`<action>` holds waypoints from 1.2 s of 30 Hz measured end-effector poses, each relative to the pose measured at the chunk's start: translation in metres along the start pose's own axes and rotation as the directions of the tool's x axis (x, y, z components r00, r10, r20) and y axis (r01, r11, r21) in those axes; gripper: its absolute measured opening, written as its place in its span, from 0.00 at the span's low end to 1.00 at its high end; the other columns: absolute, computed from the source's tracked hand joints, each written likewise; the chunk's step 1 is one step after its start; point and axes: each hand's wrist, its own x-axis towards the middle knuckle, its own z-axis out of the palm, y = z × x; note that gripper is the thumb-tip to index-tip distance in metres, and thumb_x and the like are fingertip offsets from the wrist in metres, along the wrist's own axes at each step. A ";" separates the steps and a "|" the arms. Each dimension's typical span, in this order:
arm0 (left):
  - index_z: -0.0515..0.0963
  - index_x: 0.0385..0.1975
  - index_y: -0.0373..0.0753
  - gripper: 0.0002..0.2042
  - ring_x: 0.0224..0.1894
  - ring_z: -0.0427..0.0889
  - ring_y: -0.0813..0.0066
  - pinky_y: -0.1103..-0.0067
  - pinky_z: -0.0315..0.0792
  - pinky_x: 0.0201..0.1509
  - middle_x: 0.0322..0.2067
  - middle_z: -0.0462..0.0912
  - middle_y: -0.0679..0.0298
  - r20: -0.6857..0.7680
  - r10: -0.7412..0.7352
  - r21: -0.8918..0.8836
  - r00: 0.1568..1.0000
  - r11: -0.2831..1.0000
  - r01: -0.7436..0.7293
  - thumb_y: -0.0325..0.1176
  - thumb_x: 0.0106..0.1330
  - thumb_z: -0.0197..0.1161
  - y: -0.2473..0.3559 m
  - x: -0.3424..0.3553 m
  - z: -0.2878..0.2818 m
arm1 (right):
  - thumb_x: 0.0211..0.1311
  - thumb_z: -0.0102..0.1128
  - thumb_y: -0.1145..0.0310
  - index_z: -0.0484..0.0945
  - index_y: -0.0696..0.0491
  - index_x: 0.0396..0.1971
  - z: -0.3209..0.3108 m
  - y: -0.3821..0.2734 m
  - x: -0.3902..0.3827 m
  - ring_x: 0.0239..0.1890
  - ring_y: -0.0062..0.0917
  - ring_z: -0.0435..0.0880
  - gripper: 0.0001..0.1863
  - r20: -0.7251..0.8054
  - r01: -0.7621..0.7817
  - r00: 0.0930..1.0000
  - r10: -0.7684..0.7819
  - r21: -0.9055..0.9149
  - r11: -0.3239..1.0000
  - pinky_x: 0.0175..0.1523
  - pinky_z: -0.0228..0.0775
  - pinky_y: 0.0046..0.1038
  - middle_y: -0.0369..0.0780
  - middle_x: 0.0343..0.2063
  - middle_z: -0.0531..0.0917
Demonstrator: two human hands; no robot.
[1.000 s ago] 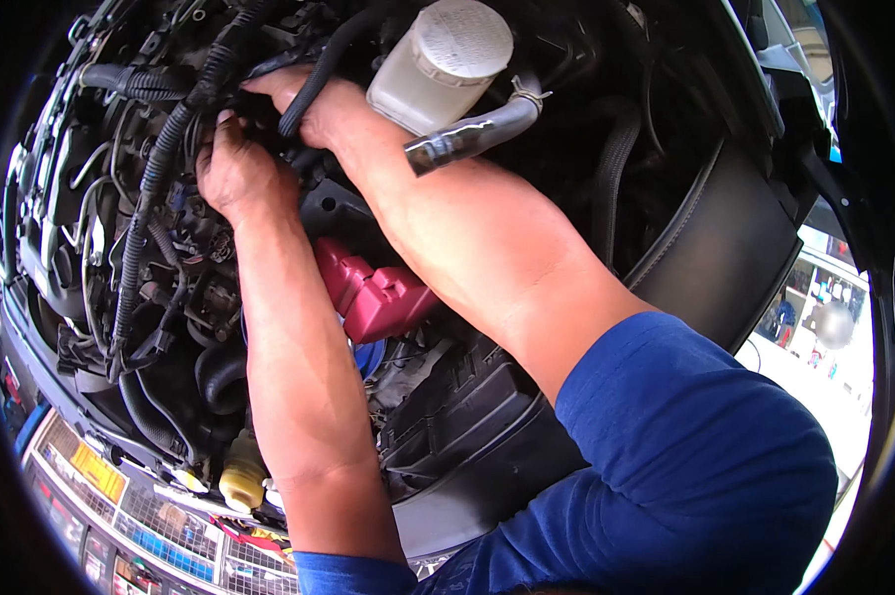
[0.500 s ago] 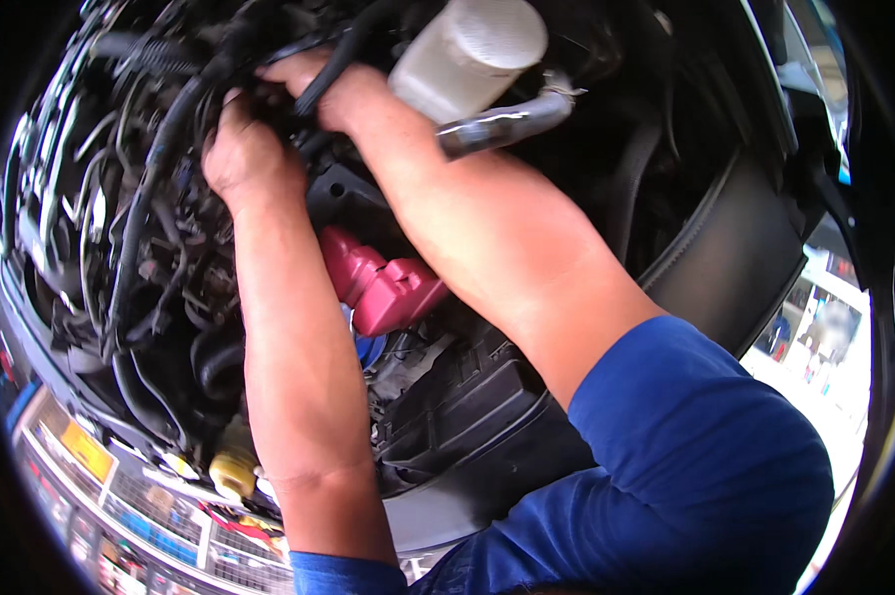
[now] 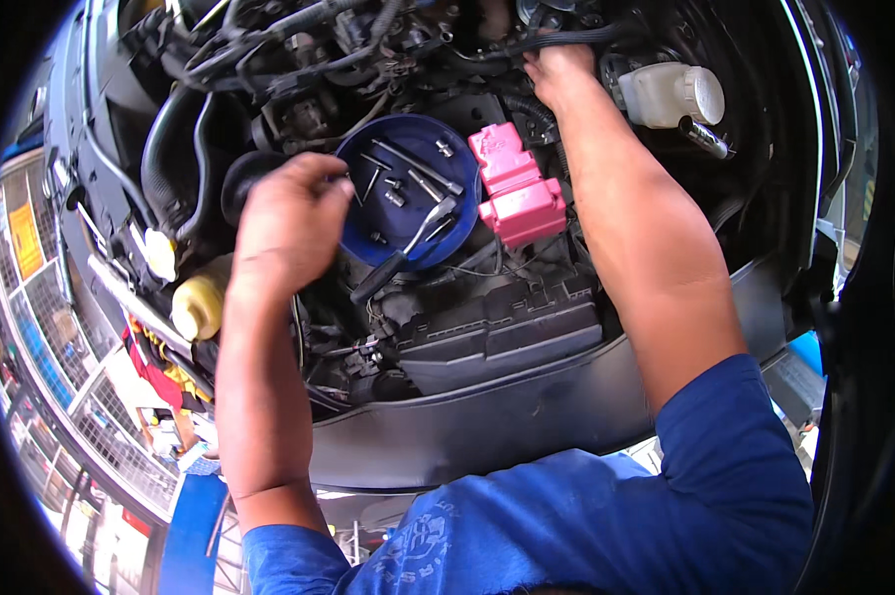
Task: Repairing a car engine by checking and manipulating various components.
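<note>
Left grip curls beside a blue bowl, right grip near a hose; closure unclear.

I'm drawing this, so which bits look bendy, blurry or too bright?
Head view: mesh shelving curves along the lower left rim, with glaring white patches nearby; same view: the left hand looks slightly blurred.
</note>
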 end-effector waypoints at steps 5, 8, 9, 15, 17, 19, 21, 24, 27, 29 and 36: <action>0.82 0.51 0.36 0.16 0.56 0.81 0.52 0.65 0.76 0.60 0.51 0.84 0.49 0.273 -0.071 0.507 0.959 0.858 -0.081 0.30 0.68 0.53 -0.006 0.023 0.071 | 0.70 0.55 0.62 0.79 0.54 0.48 -0.022 0.001 -0.014 0.36 0.28 0.82 0.14 0.160 -0.068 0.975 0.151 -0.430 0.900 0.43 0.73 0.37 0.39 0.37 0.85; 0.83 0.49 0.37 0.15 0.56 0.82 0.53 0.66 0.77 0.61 0.52 0.83 0.49 0.262 -0.189 0.503 0.946 0.864 0.033 0.28 0.66 0.54 -0.011 0.050 0.098 | 0.69 0.59 0.57 0.78 0.54 0.53 -0.017 -0.018 -0.056 0.46 0.25 0.79 0.20 0.314 0.096 0.923 0.222 -0.747 0.658 0.53 0.69 0.40 0.38 0.47 0.83; 0.85 0.47 0.38 0.15 0.55 0.83 0.54 0.66 0.77 0.61 0.51 0.83 0.49 0.229 -0.213 0.495 0.950 0.865 0.075 0.27 0.63 0.56 -0.014 0.056 0.105 | 0.67 0.61 0.55 0.80 0.55 0.52 -0.018 -0.022 -0.062 0.43 0.26 0.80 0.21 0.422 0.262 0.896 0.137 -0.752 0.605 0.50 0.71 0.37 0.37 0.45 0.84; 0.85 0.44 0.35 0.14 0.55 0.83 0.53 0.66 0.78 0.60 0.50 0.84 0.48 0.188 -0.215 0.444 0.958 0.889 0.112 0.28 0.63 0.56 -0.034 0.062 0.111 | 0.67 0.62 0.62 0.81 0.59 0.48 0.004 -0.069 -0.152 0.33 0.22 0.81 0.17 0.735 0.760 0.648 -0.199 -0.610 0.222 0.41 0.74 0.28 0.41 0.30 0.84; 0.85 0.44 0.34 0.14 0.55 0.83 0.53 0.66 0.77 0.59 0.48 0.85 0.46 0.243 -0.144 0.471 0.959 0.882 0.013 0.29 0.61 0.58 -0.019 0.055 0.091 | 0.67 0.61 0.63 0.81 0.59 0.47 0.005 -0.067 -0.160 0.31 0.22 0.81 0.16 0.781 0.799 0.596 -0.187 -0.553 0.237 0.41 0.74 0.28 0.41 0.30 0.84; 0.83 0.45 0.33 0.16 0.47 0.86 0.56 0.68 0.79 0.52 0.42 0.86 0.46 0.253 -0.071 0.327 0.965 0.945 -0.016 0.29 0.59 0.58 0.006 0.040 0.056 | 0.68 0.58 0.67 0.81 0.59 0.45 0.002 -0.066 -0.165 0.34 0.27 0.83 0.13 0.836 0.849 0.521 -0.173 -0.487 0.204 0.43 0.75 0.29 0.43 0.31 0.86; 0.82 0.45 0.33 0.16 0.37 0.86 0.63 0.73 0.79 0.41 0.35 0.86 0.52 0.191 -0.043 0.002 0.981 0.999 0.044 0.29 0.59 0.56 -0.003 0.015 0.016 | 0.67 0.58 0.67 0.81 0.60 0.46 0.014 -0.066 -0.177 0.36 0.29 0.85 0.13 0.858 0.859 0.503 -0.107 -0.483 0.171 0.46 0.76 0.30 0.44 0.33 0.86; 0.80 0.42 0.34 0.14 0.30 0.79 0.78 0.82 0.72 0.30 0.30 0.80 0.64 0.239 -0.198 -0.631 0.951 0.713 0.307 0.26 0.57 0.52 -0.019 -0.021 -0.019 | 0.66 0.56 0.70 0.80 0.60 0.47 0.028 -0.061 -0.177 0.44 0.37 0.87 0.14 0.887 0.884 0.461 -0.018 -0.457 0.102 0.52 0.77 0.33 0.48 0.38 0.87; 0.78 0.38 0.35 0.11 0.28 0.77 0.79 0.83 0.70 0.28 0.31 0.79 0.65 0.269 -0.198 -0.747 0.943 0.575 0.334 0.24 0.57 0.51 -0.048 -0.050 -0.029 | 0.65 0.55 0.72 0.80 0.60 0.48 0.048 -0.051 -0.176 0.44 0.38 0.86 0.14 0.886 0.882 0.456 0.082 -0.463 0.088 0.53 0.77 0.34 0.49 0.39 0.87; 0.77 0.36 0.35 0.10 0.25 0.74 0.81 0.85 0.67 0.26 0.28 0.77 0.67 0.298 -0.209 -0.742 0.932 0.564 0.363 0.24 0.58 0.51 -0.053 -0.069 -0.028 | 0.64 0.56 0.72 0.81 0.59 0.49 0.059 -0.043 -0.178 0.46 0.41 0.86 0.15 0.882 0.890 0.452 0.131 -0.456 -0.005 0.53 0.77 0.35 0.50 0.41 0.87; 0.77 0.51 0.34 0.18 0.34 0.79 0.73 0.76 0.74 0.43 0.29 0.80 0.63 0.253 -0.232 -0.107 0.939 0.958 0.265 0.33 0.63 0.60 -0.046 -0.112 -0.017 | 0.56 0.58 0.72 0.84 0.53 0.48 0.082 -0.004 -0.193 0.47 0.42 0.86 0.18 0.834 0.938 0.346 0.429 -0.316 -0.142 0.53 0.78 0.37 0.49 0.42 0.87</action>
